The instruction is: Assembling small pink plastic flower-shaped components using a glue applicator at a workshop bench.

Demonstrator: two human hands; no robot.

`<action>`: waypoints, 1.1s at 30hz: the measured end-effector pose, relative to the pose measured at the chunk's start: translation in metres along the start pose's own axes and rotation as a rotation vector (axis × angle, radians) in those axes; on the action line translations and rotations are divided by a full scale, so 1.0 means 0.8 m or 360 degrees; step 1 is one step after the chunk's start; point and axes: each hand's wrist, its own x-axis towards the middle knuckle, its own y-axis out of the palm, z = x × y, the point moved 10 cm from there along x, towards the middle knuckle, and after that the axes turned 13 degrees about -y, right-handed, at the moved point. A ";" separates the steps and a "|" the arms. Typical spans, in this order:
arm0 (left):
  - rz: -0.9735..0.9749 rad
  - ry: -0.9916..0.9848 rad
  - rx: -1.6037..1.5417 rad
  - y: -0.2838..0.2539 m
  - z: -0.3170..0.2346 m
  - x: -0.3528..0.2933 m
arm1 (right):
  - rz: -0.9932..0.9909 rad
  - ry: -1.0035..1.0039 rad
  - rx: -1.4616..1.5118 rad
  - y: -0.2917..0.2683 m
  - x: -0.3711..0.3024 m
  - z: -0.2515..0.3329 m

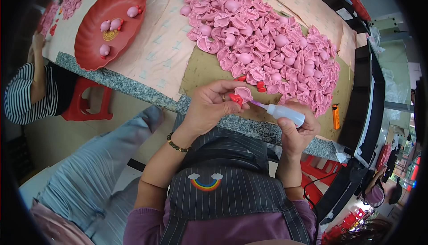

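Between the fingertips of my left hand (209,103) is a small red piece (236,98) with a pink molded shell (244,93) against it. My right hand (299,129) grips a whitish squeeze bottle (286,114). Its thin purplish nozzle (258,104) points left, with the tip at or very near the pink shell; I cannot tell whether they touch. Just beyond my left fingertips, a few loose red pieces (261,86) lie at the edge of a big heap of pink molded shells (267,40).
A red scalloped tray (84,44) at the far left holds several pink-and-red figures (104,50). An orange lighter (335,116) lies to the right, near a black panel (356,93). Another person in striped sleeves (20,93) is at the left by a red stool (89,100).
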 end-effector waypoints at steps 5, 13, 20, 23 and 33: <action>-0.0002 -0.0020 0.0015 -0.004 0.003 0.002 | 0.0038 0.0022 -0.0122 0.005 -0.005 0.006; -0.0008 -0.0026 0.0031 -0.003 0.003 0.000 | 0.0183 -0.0154 -0.0159 0.018 0.000 0.016; -0.0018 -0.0013 0.0039 -0.006 0.004 0.001 | 0.0230 -0.0181 -0.0251 0.019 0.000 0.019; -0.0013 -0.0024 0.0053 -0.006 0.003 0.000 | 0.0224 -0.0153 -0.0240 0.018 -0.002 0.018; -0.0063 -0.0039 0.0098 -0.002 0.003 -0.001 | -0.0104 0.0189 0.0176 -0.004 -0.022 -0.015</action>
